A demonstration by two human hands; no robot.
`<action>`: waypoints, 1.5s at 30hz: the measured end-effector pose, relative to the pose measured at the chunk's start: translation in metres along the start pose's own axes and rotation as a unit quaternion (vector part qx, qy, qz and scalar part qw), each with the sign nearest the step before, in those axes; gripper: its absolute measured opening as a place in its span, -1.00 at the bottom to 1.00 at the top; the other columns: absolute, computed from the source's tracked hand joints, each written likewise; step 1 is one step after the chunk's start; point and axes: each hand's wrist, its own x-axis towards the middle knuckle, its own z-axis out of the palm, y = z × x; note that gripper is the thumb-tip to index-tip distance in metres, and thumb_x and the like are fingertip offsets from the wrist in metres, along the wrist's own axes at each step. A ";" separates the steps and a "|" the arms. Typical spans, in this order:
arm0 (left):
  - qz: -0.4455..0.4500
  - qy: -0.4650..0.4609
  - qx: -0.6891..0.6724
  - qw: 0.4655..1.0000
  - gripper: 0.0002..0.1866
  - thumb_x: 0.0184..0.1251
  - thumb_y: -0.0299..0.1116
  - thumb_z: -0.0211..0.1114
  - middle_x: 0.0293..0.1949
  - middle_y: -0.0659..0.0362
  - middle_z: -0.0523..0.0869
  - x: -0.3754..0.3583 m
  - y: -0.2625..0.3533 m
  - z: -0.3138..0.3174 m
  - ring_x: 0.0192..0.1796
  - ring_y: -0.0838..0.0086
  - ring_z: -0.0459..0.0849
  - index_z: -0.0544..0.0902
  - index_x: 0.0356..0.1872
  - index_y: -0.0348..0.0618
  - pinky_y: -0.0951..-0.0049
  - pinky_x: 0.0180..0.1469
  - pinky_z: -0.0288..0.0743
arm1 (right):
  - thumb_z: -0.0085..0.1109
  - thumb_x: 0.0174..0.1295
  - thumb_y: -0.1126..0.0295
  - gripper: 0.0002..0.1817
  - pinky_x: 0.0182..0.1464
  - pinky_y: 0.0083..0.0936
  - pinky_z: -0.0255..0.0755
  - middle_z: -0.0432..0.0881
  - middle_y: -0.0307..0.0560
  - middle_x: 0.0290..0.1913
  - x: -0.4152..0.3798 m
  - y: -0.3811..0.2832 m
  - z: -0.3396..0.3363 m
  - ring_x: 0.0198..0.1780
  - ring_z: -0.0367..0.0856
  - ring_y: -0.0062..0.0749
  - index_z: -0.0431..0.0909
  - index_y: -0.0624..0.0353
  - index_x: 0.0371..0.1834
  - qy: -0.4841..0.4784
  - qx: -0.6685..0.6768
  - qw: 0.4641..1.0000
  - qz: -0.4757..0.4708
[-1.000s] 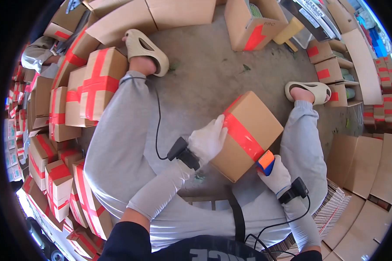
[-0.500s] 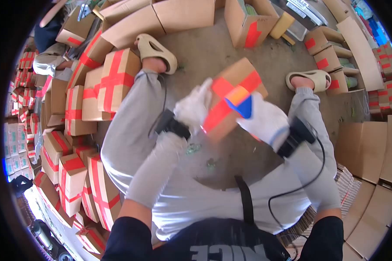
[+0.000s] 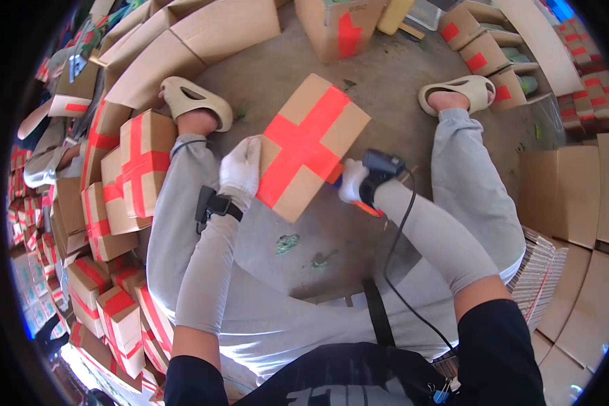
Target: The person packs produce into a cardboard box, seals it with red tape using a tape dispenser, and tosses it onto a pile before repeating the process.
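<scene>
At the left edge of the concrete floor (image 3: 386, 88) stands a stack of taped boxes (image 3: 125, 176) beside the person's left leg. The left hand (image 3: 240, 169), gloved in white with its forearm reaching up from the lower left and a black strap at the wrist, is pressed flat against the left side of the cardboard box (image 3: 311, 145), gripping it; the box, with a red tape cross on its top face, is held tilted above the floor between the knees. The right hand (image 3: 353, 183), forearm angled in from the lower right with a black wrist device and cable, clasps the box's lower right edge, an orange tape dispenser (image 3: 367, 206) partly hidden under it.
</scene>
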 end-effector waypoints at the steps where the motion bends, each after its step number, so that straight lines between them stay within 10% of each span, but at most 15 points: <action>1: 0.002 0.009 -0.024 1.000 -0.58 0.67 -0.09 0.12 -0.07 -0.17 0.81 -0.002 0.005 -0.002 0.04 -0.01 0.82 0.76 0.08 -0.24 0.21 0.11 0.62 | 0.31 0.11 0.10 -0.48 0.08 -0.09 0.66 0.79 0.08 0.10 0.009 0.000 -0.022 0.11 0.80 -0.01 0.70 0.11 0.12 -0.113 -0.033 0.992 -0.041; 2: -0.009 0.000 -0.009 1.000 -0.59 0.67 -0.10 0.12 -0.07 -0.16 0.81 -0.004 0.004 -0.001 0.04 0.01 0.82 0.76 0.09 -0.23 0.21 0.11 0.62 | 0.30 0.10 0.07 -0.47 0.11 -0.08 0.66 0.78 0.03 0.16 0.015 0.001 -0.039 0.15 0.79 -0.03 0.75 0.09 0.11 -0.217 -0.062 0.970 -0.084; 5: 0.003 0.023 0.015 1.000 -0.58 0.67 -0.12 0.15 0.02 -0.11 0.84 0.005 -0.002 -0.010 0.11 0.14 0.81 0.75 0.12 -0.29 0.30 0.20 0.59 | 0.32 0.02 0.17 -0.45 0.15 -0.16 0.65 0.78 0.14 0.17 0.049 0.006 0.017 0.18 0.78 -0.02 0.77 0.15 0.11 -0.032 0.015 0.996 -0.079; 9: -0.171 0.166 -0.467 0.852 -0.27 0.72 0.18 -0.05 0.57 -0.10 0.42 -0.027 -0.072 0.013 0.60 0.07 0.34 0.37 0.58 -0.21 0.04 0.58 0.26 | 0.54 -0.12 0.00 -0.23 0.07 -0.27 0.65 0.80 0.29 -0.05 -0.028 0.070 -0.024 0.01 0.82 -0.04 0.67 0.40 0.08 -0.027 0.245 0.969 -0.034; 10: -0.279 0.215 -0.598 0.720 -0.25 0.69 0.24 -0.04 0.54 -0.09 0.45 -0.042 -0.081 0.028 0.59 0.09 0.36 0.42 0.55 -0.19 0.08 0.57 0.28 | 0.57 -0.04 0.05 -0.45 -0.02 -0.20 0.67 0.84 0.15 -0.18 -0.036 0.106 -0.020 -0.14 0.83 -0.01 0.76 0.30 -0.12 0.047 0.281 0.958 -0.036; 14: -0.344 0.127 -0.523 0.769 -0.33 0.66 0.25 -0.01 0.23 0.00 0.71 -0.102 -0.124 0.143 0.26 0.16 0.65 0.58 0.37 -0.13 0.10 0.33 0.51 | 0.62 0.06 0.22 -0.27 0.10 -0.27 0.61 0.72 -0.01 0.05 0.009 0.183 -0.046 0.07 0.71 -0.24 0.54 0.21 0.31 0.329 0.263 0.900 0.111; 16: -0.332 0.173 -0.536 0.757 -0.36 0.65 0.23 0.00 0.18 0.04 0.74 -0.096 -0.124 0.174 0.19 0.19 0.69 0.61 0.33 -0.10 0.12 0.28 0.55 | 0.55 0.14 0.46 -0.20 0.20 -0.31 0.59 0.67 -0.05 0.13 0.118 0.207 -0.029 0.14 0.67 -0.29 0.38 0.19 0.48 0.470 0.408 0.780 -0.061; 22: -0.455 0.235 -0.644 0.568 -0.42 0.38 0.25 0.31 -0.44 0.30 0.64 -0.067 -0.081 0.151 -0.37 0.33 0.66 0.71 -0.22 -0.18 0.31 -0.18 0.55 | 0.36 0.37 0.51 -0.25 0.36 -0.36 0.49 0.51 -0.05 0.37 0.180 0.171 -0.038 0.27 0.57 -0.33 0.22 0.19 0.59 0.332 0.608 0.698 -0.181; 25: -0.437 0.289 -0.611 0.594 -0.57 0.39 0.05 0.27 -0.46 0.30 0.61 -0.048 -0.067 0.139 -0.39 0.32 0.63 0.71 -0.25 -0.18 0.33 -0.21 0.52 | 0.20 0.50 0.44 -0.38 0.30 -0.38 0.53 0.53 -0.06 0.36 0.108 0.165 -0.039 0.24 0.60 -0.35 0.24 0.18 0.57 0.385 0.617 0.671 -0.144; 29: -0.299 0.095 -0.792 0.524 -0.66 0.37 -0.12 0.22 -0.38 0.20 0.68 -0.025 -0.068 0.092 -0.28 0.34 0.68 0.74 -0.15 -0.20 0.30 -0.05 0.57 | -0.15 0.69 0.03 -0.50 0.31 -0.28 0.57 0.58 -0.09 0.32 0.074 0.205 -0.067 0.25 0.65 -0.24 0.37 0.14 0.46 0.414 0.623 0.657 -0.100; 31: -0.172 0.127 -0.849 0.483 -0.64 0.43 -0.09 0.17 -0.41 0.25 0.65 -0.006 -0.020 0.026 -0.31 0.42 0.67 0.71 -0.12 -0.19 0.35 0.00 0.59 | -0.18 0.69 0.02 -0.46 0.40 -0.20 0.50 0.53 -0.02 0.39 0.087 0.210 -0.107 0.35 0.59 -0.15 0.33 0.13 0.52 0.399 0.621 0.605 -0.297; 37: 0.455 -0.111 -0.707 0.529 -0.39 0.66 0.23 -0.12 -0.19 0.13 0.70 -0.075 -0.002 -0.221 -0.19 0.38 0.69 0.65 -0.02 -0.14 0.32 0.04 0.61 | 0.39 0.26 0.08 -0.37 0.08 -0.14 0.56 0.61 0.04 0.00 -0.176 -0.163 -0.260 0.01 0.66 -0.10 0.41 0.21 0.27 0.315 0.457 0.634 -0.538; 41: 0.154 0.182 -0.604 0.760 -0.51 0.75 0.04 -0.11 -0.31 0.27 0.66 -0.051 0.002 -0.181 -0.33 0.53 0.63 0.65 -0.09 -0.13 0.37 -0.11 0.59 | 0.58 0.11 0.17 -0.35 -0.01 -0.05 0.61 0.65 0.20 -0.02 -0.251 -0.250 -0.234 -0.05 0.72 0.19 0.46 0.17 0.19 0.340 0.370 0.548 -0.669; 43: 0.087 0.254 -0.311 0.912 -0.62 0.75 -0.10 -0.01 -0.36 0.30 0.66 -0.041 0.084 -0.130 -0.39 0.58 0.61 0.66 -0.10 -0.13 0.42 -0.17 0.59 | 0.59 0.09 0.18 -0.28 0.04 -0.07 0.62 0.64 0.23 0.09 -0.237 -0.217 -0.203 0.01 0.72 0.21 0.46 0.16 0.29 0.401 0.301 0.579 -0.643; 45: -0.046 0.137 -0.374 0.916 -0.74 0.71 -0.25 0.11 -0.41 0.30 0.63 -0.019 0.150 -0.097 -0.47 0.62 0.54 0.65 0.06 -0.22 0.50 -0.32 0.50 | 0.63 0.07 0.20 -0.23 0.12 -0.13 0.63 0.63 0.18 0.14 -0.226 -0.121 -0.178 0.08 0.72 0.10 0.46 0.15 0.34 0.417 0.300 0.680 -0.523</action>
